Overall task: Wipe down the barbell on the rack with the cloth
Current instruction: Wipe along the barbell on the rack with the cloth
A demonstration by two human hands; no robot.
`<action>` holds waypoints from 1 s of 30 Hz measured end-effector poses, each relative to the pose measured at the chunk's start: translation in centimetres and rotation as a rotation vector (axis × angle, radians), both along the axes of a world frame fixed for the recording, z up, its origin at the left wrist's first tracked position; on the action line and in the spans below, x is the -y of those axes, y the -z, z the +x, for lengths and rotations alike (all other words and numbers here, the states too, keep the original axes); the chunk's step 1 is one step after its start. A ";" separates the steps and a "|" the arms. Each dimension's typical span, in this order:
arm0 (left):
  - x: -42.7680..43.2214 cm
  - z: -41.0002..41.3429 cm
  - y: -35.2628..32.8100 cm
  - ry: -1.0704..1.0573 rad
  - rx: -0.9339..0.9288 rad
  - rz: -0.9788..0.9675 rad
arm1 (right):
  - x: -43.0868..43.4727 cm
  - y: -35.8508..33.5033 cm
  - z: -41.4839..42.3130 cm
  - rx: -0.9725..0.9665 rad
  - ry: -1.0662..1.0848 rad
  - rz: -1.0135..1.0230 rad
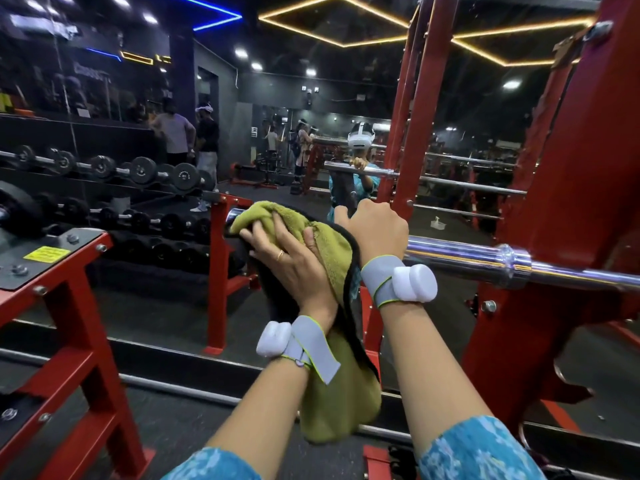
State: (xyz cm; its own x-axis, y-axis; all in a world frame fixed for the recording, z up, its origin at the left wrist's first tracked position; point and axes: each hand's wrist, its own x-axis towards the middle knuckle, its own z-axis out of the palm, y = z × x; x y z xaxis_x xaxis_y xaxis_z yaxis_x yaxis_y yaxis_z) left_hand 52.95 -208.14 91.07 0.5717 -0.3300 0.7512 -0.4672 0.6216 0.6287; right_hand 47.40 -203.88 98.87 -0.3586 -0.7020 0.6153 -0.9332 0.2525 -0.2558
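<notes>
A chrome barbell (pixel 460 254) lies across the red rack (pixel 561 209), running from the centre to the right edge. An olive-green cloth with a black edge (pixel 332 258) is draped over the bar's left end sleeve and hangs down between my forearms. My left hand (pixel 287 261) presses the cloth onto the bar, fingers spread over it. Just to its right, my right hand (pixel 377 230) is closed around the bare bar. Only the tip of the sleeve (pixel 234 214) shows left of the cloth. Both wrists wear grey straps with white pods.
A wall mirror straight ahead reflects me and the bar. A dumbbell rack (pixel 138 174) with several dumbbells stands at the left. A red bench frame (pixel 69 306) sits at the lower left. Other people (pixel 180 133) stand far back on the left.
</notes>
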 end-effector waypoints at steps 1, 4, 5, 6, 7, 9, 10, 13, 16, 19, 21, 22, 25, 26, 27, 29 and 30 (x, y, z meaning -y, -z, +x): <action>0.8 0.2 0.4 -0.111 0.084 0.044 | 0.1 0.0 0.0 0.012 0.002 -0.007; 1.6 2.5 -1.4 -0.197 0.425 0.136 | -0.2 -0.1 0.2 0.026 -0.018 -0.027; 1.4 2.8 -2.3 -0.218 0.542 0.146 | -0.5 -0.1 0.2 0.002 -0.034 -0.035; 1.1 3.2 -3.0 -0.216 0.644 0.172 | -0.8 -0.1 0.2 -0.019 -0.055 -0.044; 1.2 3.2 -3.5 -0.219 0.725 0.158 | -1.1 0.0 0.2 -0.021 -0.079 -0.063; 0.9 3.3 -4.4 -0.216 0.835 0.162 | -1.2 0.1 -0.1 0.056 -0.141 -0.174; 0.8 3.2 -4.6 -0.200 0.871 0.172 | -1.0 0.1 -0.3 0.164 -0.180 -0.272; 0.6 2.2 -5.3 -0.145 0.957 0.187 | -0.6 0.1 -1.3 0.468 -0.293 -0.566; -1.2 0.5 -5.6 -0.082 1.051 0.285 | -1.1 0.2 -1.6 0.567 -0.358 -0.635; -2.9 -2.1 -6.1 -0.113 1.037 0.262 | -1.4 0.1 -2.6 0.536 -0.354 -0.643; -3.7 -3.6 -6.1 -0.097 1.078 0.304 | -1.7 -0.2 -3.9 0.475 -0.295 -0.703; -3.7 -4.2 -6.0 -0.041 1.102 0.281 | -2.0 -0.3 -4.5 0.436 -0.269 -0.738; -3.6 -4.2 -7.1 0.123 1.128 0.320 | -2.7 -0.6 -4.9 0.350 -0.230 -0.813; -3.4 -3.8 -7.8 0.207 1.098 0.354 | -2.9 -0.7 -4.6 0.330 -0.229 -0.834; -3.3 -3.3 -8.6 0.344 1.045 0.407 | -3.3 -0.7 -4.2 0.315 -0.225 -0.846; -2.6 -1.7 -10.2 0.581 0.952 0.518 | -3.8 -0.3 -3.0 0.306 -0.207 -0.814; -2.2 -0.6 -10.9 0.623 0.965 0.545 | -4.0 0.0 -2.3 0.294 -0.179 -0.758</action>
State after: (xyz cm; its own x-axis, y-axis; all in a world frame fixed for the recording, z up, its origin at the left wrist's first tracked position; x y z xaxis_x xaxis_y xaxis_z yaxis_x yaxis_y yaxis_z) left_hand 52.31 -205.93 101.96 -0.4918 -0.7410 0.4572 -0.5989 0.6691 0.4400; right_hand 45.11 -199.92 98.88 -0.5006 -0.1966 0.8431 -0.8117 -0.2321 -0.5360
